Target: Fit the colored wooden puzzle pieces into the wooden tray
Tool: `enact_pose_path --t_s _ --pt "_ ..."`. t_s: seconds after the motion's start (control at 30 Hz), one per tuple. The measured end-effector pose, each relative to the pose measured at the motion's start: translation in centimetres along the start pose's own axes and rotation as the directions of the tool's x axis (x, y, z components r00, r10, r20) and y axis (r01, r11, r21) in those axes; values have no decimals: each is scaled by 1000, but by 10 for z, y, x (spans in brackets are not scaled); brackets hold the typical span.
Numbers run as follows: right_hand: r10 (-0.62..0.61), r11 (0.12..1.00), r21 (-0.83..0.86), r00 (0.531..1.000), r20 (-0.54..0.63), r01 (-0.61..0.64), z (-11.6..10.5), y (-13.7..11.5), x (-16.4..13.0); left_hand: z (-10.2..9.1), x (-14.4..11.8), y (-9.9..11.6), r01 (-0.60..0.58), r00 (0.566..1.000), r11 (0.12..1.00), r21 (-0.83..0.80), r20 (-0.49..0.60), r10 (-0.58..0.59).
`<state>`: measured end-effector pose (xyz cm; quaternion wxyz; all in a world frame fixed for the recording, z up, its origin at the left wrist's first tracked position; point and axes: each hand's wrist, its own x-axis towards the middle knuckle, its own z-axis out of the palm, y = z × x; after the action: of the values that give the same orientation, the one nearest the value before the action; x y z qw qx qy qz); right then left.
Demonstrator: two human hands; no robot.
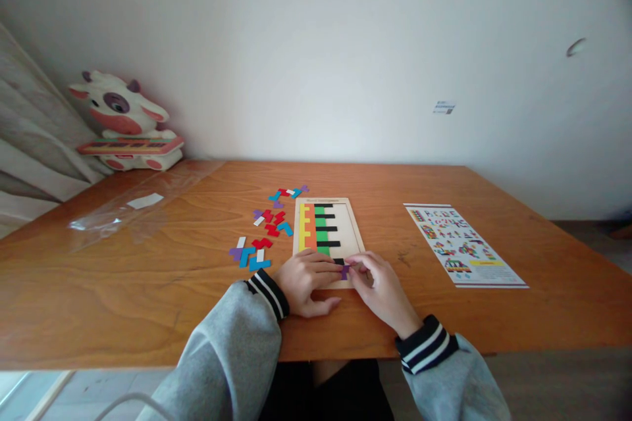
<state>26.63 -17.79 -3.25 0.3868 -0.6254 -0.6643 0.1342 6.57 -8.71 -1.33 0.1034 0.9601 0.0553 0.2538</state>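
A wooden puzzle board (pixel 351 223) lies in front of me, partly filled with yellow, orange, green and black pieces in rows. Its near end is partly covered by my hands. Over its lower left part, my left hand (pixel 309 279) rests flat with fingers stretched, the tips close to a purple puzzle piece (pixel 345 272). Thumb and forefinger of my right hand (pixel 378 286) pinch that purple piece at the board's lower right. Left of the board lie loose pieces: red (pixel 271 229), blue (pixel 285 228), white (pixel 241 242) and purple ones.
A printed pattern sheet (pixel 464 247) lies on the wooden table (pixel 197 306) to the right. Clear plastic wrap (pixel 111 217) with a white label spreads at the left. Behind it stands a cow-shaped toy keyboard (pixel 131 122) beside a curtain (pixel 44 125). The wall borders the table's back edge.
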Motion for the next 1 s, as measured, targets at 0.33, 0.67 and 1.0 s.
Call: enact_pose_path --t_s 0.33,0.67,1.0 --pt "5 999 32 1000 -27 -4 0 0 -1 -36 -44 -57 417 887 868 268 -328 -325" --pt "13 999 40 999 -37 -12 -2 -6 0 -57 -92 -68 733 681 553 397 -444 -583" --pt "8 999 34 999 -50 -7 -2 -6 0 -46 -93 -72 750 661 571 334 -371 -652"
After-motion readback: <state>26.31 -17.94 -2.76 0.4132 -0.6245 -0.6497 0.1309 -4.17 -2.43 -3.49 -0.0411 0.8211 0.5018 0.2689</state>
